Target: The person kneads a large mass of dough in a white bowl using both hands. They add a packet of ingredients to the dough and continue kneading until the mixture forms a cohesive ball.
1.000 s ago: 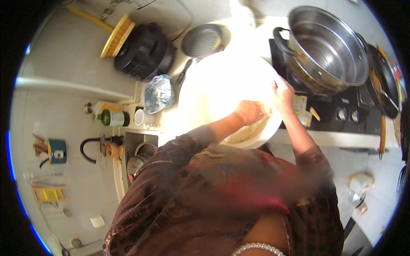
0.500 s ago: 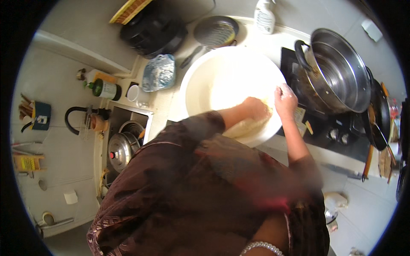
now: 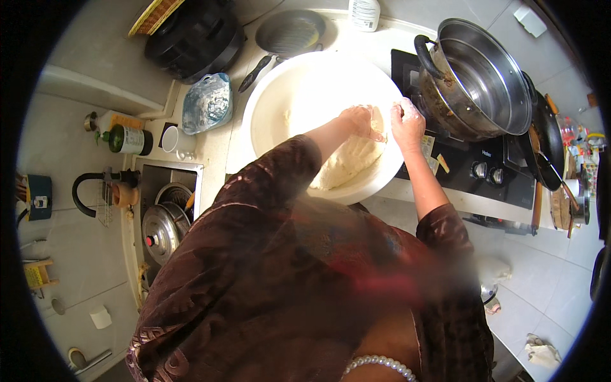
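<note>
A large white basin stands on the counter in front of me, its far inside washed out by bright light. Pale dough lies in a thick lump along its near right side. My left hand, dusted with flour, has its fingers curled over the far edge of the dough; the fingertips are partly hidden. At the basin's right rim, my right hand is closed around the edge, and white flour or dough sticks to its knuckles.
Right of the basin, a big steel pot sits on the black stove. Behind are a frying pan and a spray bottle. A floury blue plastic container and a white cup stand left, by the sink.
My left hand has moved to the far edge of the dough, and more of the dough shows. My right hand stays on the rim. The whole view has shifted a little.
</note>
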{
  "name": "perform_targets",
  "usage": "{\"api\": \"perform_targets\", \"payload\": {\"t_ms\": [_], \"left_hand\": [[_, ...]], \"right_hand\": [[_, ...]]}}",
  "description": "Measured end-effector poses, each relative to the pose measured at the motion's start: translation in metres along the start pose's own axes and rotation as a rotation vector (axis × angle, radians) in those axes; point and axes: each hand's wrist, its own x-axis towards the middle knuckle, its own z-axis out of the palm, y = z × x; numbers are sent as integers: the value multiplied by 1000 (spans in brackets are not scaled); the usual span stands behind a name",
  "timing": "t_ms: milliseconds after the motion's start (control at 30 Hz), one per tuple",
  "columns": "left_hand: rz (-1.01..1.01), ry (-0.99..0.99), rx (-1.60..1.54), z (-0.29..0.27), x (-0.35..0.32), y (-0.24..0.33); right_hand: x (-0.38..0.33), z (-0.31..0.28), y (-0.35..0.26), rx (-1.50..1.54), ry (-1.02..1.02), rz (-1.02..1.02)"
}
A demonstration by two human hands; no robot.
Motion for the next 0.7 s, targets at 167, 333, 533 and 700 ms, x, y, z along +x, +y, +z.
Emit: {"api": "perform_targets", "payload": {"t_ms": [167,333,533,700], "left_hand": [[0,-115,-47,-22,-21,23],[328,151,66,-19,-106,5],[395,299,-253,-6,-173,-53],[319,493,-432,-16,-159,-62]], "right_hand": [[0,0,-1,-51,2,-27],[-8,2,-10,-332,-152,-163],[-65,56,-45,189,-712,538],[-83,61,-85,98,-536,426]]}}
